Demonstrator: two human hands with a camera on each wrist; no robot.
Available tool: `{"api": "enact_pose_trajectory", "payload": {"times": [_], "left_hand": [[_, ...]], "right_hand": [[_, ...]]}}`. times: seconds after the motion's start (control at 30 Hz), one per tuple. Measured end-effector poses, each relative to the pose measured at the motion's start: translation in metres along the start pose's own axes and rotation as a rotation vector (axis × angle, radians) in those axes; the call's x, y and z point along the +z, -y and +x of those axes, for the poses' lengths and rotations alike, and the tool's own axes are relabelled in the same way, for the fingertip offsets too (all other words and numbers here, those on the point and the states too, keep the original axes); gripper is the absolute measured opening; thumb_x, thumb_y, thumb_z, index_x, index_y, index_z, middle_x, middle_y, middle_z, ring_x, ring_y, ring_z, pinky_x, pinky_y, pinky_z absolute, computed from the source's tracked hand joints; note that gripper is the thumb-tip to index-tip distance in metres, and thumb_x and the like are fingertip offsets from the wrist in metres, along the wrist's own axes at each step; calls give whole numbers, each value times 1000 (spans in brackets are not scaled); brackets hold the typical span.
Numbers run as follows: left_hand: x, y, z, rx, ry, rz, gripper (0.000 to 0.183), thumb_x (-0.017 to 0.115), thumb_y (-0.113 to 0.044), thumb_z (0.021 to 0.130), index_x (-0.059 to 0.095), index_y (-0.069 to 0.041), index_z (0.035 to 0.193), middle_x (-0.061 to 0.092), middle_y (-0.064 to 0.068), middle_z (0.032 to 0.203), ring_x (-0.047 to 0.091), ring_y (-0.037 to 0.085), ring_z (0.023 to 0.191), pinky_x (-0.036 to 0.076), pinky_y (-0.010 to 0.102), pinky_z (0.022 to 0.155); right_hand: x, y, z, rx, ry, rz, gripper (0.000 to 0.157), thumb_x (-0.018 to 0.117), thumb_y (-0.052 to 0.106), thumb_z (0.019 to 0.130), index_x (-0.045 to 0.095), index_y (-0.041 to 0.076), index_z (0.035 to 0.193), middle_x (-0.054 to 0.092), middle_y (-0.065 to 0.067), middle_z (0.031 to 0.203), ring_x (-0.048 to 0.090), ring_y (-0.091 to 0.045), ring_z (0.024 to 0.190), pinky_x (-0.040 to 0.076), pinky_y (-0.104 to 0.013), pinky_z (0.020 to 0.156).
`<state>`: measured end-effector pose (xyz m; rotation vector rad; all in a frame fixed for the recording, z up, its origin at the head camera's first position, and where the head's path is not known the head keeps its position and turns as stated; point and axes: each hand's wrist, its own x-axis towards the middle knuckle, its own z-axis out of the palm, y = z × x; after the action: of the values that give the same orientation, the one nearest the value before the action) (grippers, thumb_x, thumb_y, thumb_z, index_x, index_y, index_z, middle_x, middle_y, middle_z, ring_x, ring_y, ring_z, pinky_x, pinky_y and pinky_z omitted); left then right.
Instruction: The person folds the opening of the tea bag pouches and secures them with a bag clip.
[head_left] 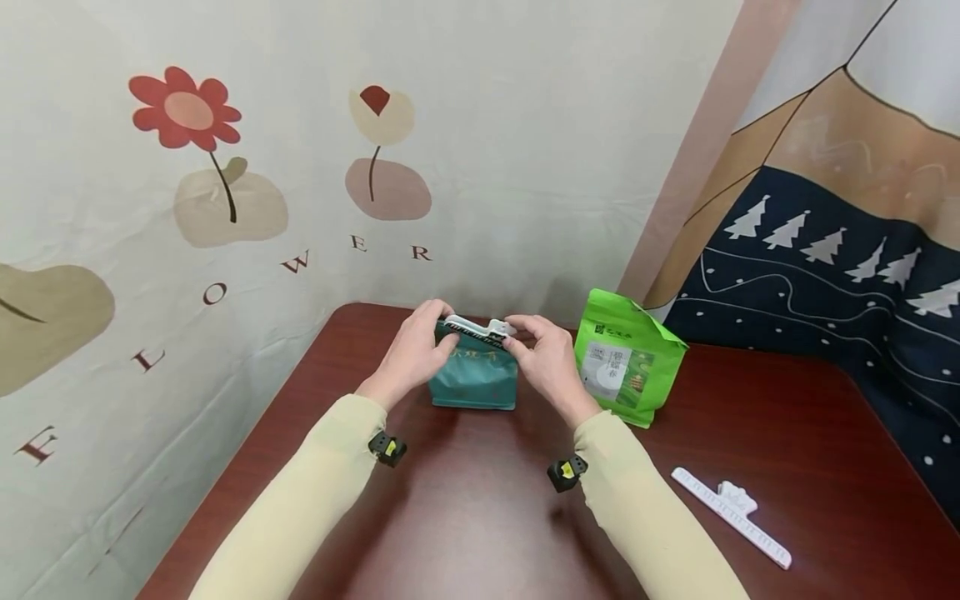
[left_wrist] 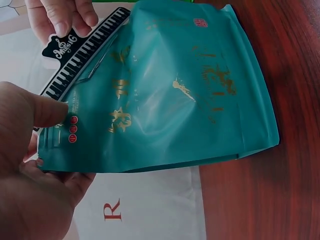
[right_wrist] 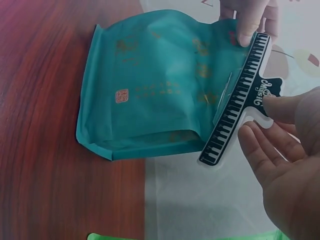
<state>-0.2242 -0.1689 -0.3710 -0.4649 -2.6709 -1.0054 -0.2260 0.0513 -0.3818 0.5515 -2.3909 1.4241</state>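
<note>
A teal tea bag (head_left: 474, 385) with gold lettering stands upright on the table. Along its top edge lies a long sealing clip (right_wrist: 231, 112) patterned like black and white piano keys, with "Music" on its handle. My left hand (head_left: 411, 352) pinches the bag's top corner at one end of the clip, its thumb (left_wrist: 50, 111) on the front and fingers behind. With thumb and fingers, my right hand (head_left: 551, 362) pinches the clip's handle (right_wrist: 262, 95). In the right wrist view, the clip's near end sticks out past the side of the bag.
To the right of the teal bag stands a bright green tea bag (head_left: 637, 354). A white clip (head_left: 731, 517) lies on the dark red table (head_left: 480, 517) at the front right. Behind the table hangs a pale cloth (head_left: 525, 167) printed with flowers and letters.
</note>
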Motion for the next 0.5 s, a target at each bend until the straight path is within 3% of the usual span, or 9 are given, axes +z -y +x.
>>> {"api": "enact_pose_trajectory", "payload": {"times": [0.5], "left_hand": [[3,-16,-9,49,-89,64,45,70,-8,93,57,-1,135,57,17,130,48,35,128,37,54,110]], "right_hand": [[-18,-5,-13,46,65,29,35,72,-2,92,68,-2,126,70,-17,118,72,-32,102,59,-43,88]]}}
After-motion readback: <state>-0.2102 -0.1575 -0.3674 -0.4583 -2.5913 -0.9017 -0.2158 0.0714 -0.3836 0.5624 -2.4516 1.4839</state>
